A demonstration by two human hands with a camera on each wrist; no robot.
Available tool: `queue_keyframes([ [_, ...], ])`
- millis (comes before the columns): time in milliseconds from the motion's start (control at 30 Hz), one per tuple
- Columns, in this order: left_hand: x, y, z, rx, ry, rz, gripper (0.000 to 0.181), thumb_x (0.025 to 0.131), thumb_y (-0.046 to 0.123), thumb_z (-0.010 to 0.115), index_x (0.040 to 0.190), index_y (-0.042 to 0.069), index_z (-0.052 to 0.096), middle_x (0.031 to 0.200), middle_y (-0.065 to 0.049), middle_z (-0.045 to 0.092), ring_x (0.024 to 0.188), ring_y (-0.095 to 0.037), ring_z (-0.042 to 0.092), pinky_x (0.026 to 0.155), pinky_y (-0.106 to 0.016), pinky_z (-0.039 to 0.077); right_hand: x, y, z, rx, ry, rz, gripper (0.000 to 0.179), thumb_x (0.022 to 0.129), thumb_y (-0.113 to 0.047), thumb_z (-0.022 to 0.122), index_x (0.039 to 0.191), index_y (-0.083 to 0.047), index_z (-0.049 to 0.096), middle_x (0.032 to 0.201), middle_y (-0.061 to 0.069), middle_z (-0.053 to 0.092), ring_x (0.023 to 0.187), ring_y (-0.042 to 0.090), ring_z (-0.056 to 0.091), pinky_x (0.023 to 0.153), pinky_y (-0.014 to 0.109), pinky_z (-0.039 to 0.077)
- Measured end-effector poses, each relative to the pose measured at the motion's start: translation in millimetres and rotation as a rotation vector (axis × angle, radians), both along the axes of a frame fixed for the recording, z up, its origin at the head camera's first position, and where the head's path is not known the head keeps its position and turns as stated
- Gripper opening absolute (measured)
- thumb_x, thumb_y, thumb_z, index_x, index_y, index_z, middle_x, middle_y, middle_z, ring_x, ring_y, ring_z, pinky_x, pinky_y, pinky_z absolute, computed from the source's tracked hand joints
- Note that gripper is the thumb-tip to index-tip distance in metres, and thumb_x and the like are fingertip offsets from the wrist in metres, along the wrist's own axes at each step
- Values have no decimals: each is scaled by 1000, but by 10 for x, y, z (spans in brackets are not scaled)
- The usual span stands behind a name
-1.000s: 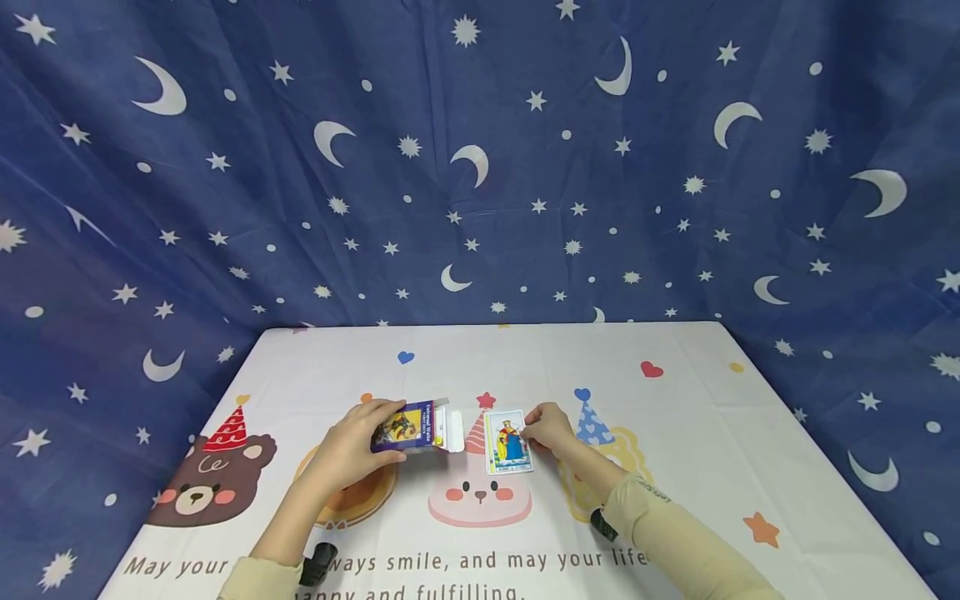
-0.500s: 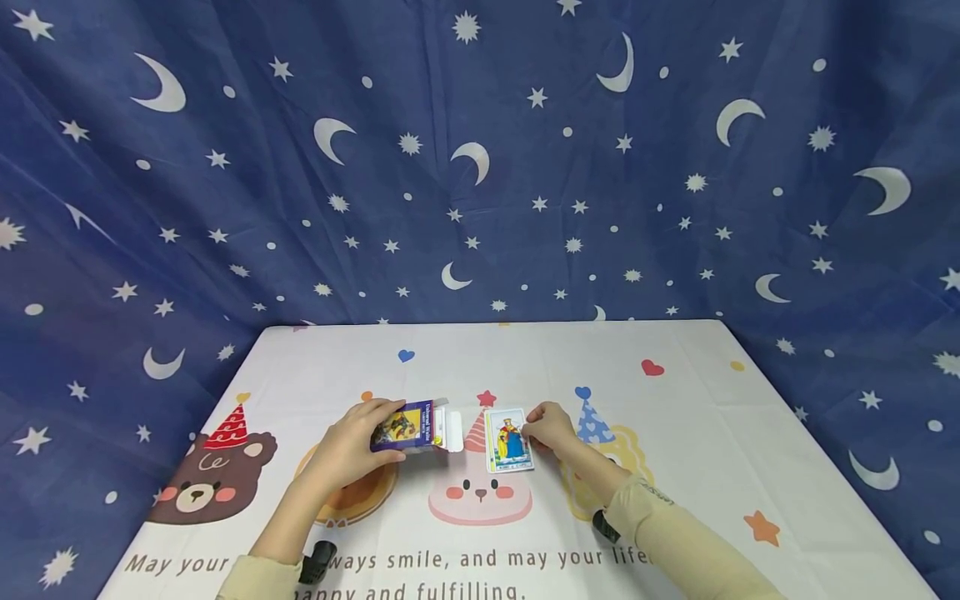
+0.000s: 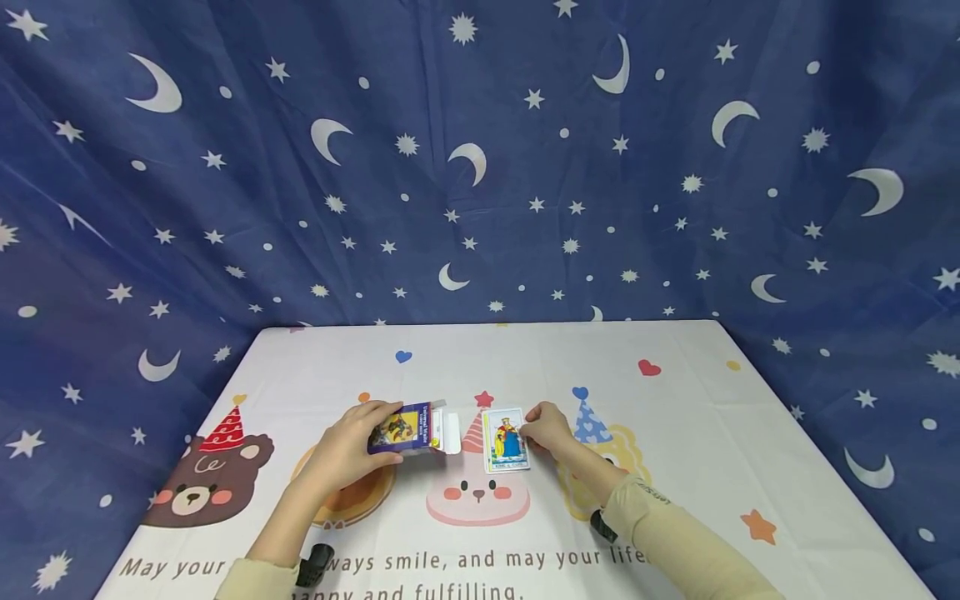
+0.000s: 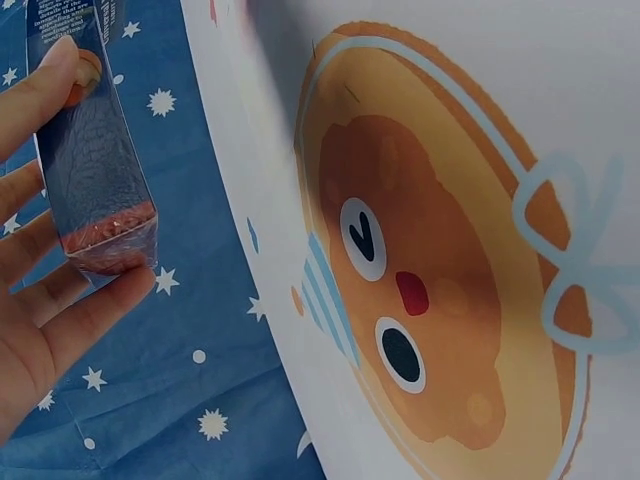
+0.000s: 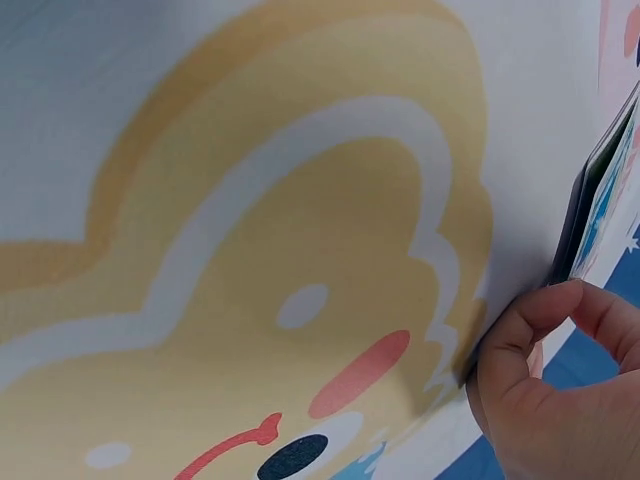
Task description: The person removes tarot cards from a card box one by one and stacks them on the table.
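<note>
My left hand grips a purple tarot card box by its left part, thumb along the near edge and fingers over the far one. The box's white end flap stands out to the right. In the left wrist view the box's narrow side shows between thumb and fingers, under clear film. Just right of the box, my right hand pinches the right edge of a few tarot cards, the top one showing a robed figure. From the right wrist, the cards appear edge-on, slightly fanned apart.
A white cloth printed with cartoon animals and lettering covers the table. Behind it hangs a blue curtain with moons and stars. A black wrist device sits on the left wrist, another wrist device on the right.
Both hands keep their hold, with the box and the cards staying almost in place. The whole view has shifted slightly.
</note>
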State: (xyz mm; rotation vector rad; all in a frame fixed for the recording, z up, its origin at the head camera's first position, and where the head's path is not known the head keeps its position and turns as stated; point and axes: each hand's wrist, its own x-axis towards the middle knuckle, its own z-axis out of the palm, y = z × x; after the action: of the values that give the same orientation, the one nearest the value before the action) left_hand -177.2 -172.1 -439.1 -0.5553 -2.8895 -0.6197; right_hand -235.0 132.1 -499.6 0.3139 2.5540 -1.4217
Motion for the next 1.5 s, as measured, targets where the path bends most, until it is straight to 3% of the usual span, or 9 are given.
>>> queue_keyframes([
  [600,-3,2,17,14,6,-2,73,69,27,84,133,12,53,126,-11,58,114,-33,55,91,-55,48,-26,10,18,4,-15,68,21,77,0,67,93,0,53,66,5,50,50,10,46,41,16,40],
  [1167,-7,-7,16,-2,6,-5,72,69,29,83,133,11,54,126,-13,58,114,-33,55,89,-54,49,-2,4,-3,-19,-18,79,17,77,1,65,88,-1,52,64,4,50,50,10,46,42,17,41],
  [1333,-17,1,36,0,-2,1,72,70,28,83,133,11,53,127,-13,57,115,-33,54,89,-54,48,12,24,39,-23,-16,55,14,79,0,64,85,-2,52,65,5,51,51,11,48,43,18,43],
  [1500,5,-9,29,7,-15,14,72,69,28,84,133,12,54,128,-12,57,115,-32,54,91,-55,48,57,16,84,-15,19,80,14,77,1,65,84,-1,52,64,7,54,52,12,51,45,19,47],
])
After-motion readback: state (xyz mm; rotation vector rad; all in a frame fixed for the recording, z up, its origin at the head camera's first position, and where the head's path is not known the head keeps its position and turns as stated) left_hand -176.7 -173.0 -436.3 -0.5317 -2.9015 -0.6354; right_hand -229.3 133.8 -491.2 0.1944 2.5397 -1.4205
